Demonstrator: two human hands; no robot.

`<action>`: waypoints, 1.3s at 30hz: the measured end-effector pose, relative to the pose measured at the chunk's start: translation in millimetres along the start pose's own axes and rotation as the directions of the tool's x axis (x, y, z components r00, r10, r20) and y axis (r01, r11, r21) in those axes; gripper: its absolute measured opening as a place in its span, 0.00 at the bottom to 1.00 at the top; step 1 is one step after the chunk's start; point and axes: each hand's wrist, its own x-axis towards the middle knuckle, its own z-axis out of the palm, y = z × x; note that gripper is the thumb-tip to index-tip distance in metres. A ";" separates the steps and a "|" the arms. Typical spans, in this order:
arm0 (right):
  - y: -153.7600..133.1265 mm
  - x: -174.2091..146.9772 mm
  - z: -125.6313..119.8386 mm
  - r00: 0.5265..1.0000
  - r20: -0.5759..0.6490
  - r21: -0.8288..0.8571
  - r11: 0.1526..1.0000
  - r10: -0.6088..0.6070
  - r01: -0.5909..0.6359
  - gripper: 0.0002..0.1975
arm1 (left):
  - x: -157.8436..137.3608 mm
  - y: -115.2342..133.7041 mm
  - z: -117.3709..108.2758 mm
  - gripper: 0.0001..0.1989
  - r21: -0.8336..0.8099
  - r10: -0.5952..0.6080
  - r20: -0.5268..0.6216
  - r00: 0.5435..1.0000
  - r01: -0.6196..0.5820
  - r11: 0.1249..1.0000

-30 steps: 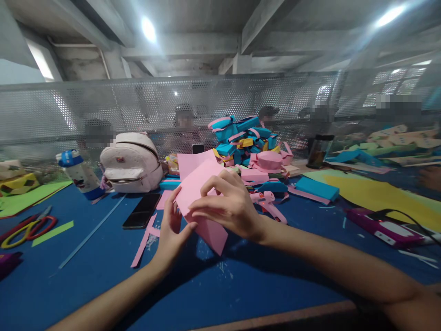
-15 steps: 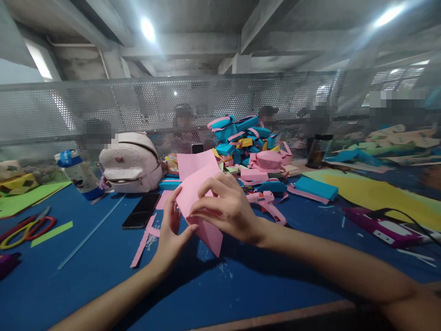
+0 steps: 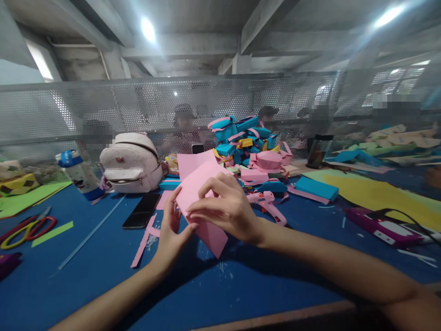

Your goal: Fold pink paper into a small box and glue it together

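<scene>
Well, my left fingers [image 3: 168,210] clasp the folded pink paper [image 3: 196,180] above the worktop [image 3: 193,294] while my right fingers [image 3: 210,205] pinch its edge; uneven pressure from the right ones could crease it askew.

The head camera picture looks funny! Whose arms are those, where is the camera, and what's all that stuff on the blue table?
There's no machine here. Those are one person's own left hand and right hand, both bare. The camera is worn on that person's head and looks forward and down, so the arms reach in from the bottom, like yours would.

The hands hold a bent piece of pink paper. On the blue table you can see a black phone, a pink glue gun, a pale backpack and a bottle with a blue top. Beyond the paper is a heap of blue, pink and yellow paper pieces.
</scene>
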 end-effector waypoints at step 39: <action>0.3 7.3 -8.6 0.998 0.062 0.061 0.998 0.002 -0.006 0.05 | -1.0 -4.7 -2.4 0.42 0.019 0.029 0.009 1.000 -0.029 0.999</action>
